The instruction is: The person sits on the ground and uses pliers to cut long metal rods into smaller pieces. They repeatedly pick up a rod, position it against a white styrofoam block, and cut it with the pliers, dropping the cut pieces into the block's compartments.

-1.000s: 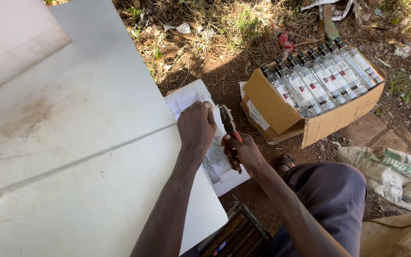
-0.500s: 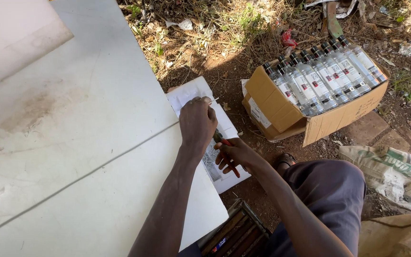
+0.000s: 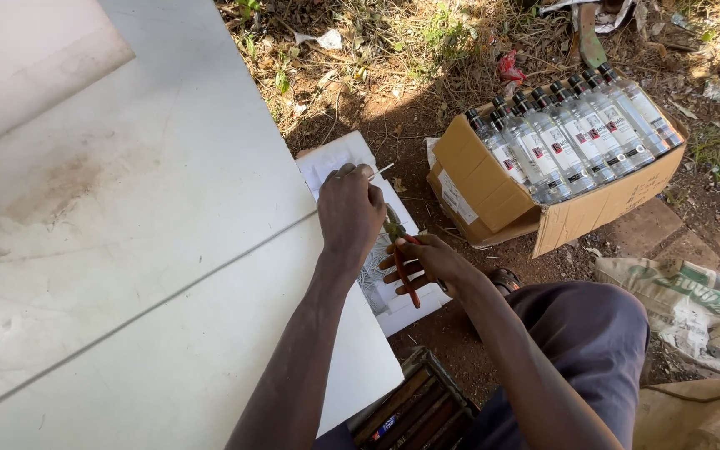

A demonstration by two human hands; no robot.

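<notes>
Outdoors, in bright sun with hard shadows. A large white desk (image 3: 110, 250), stained brown at its left, fills the left half. The ground (image 3: 393, 108) is reddish-brown dirt; dry grass, weeds and litter lie along the far edge. Far right stands an open cardboard box (image 3: 493, 196) packed with clear bottles (image 3: 568, 137). Near right lies a printed woven sack (image 3: 693, 300).

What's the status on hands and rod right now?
Left hand pinching thin metal rod near its end. Right hand gripping red-handled pliers at rod. Bottle carton alongside, not obstructing.
</notes>
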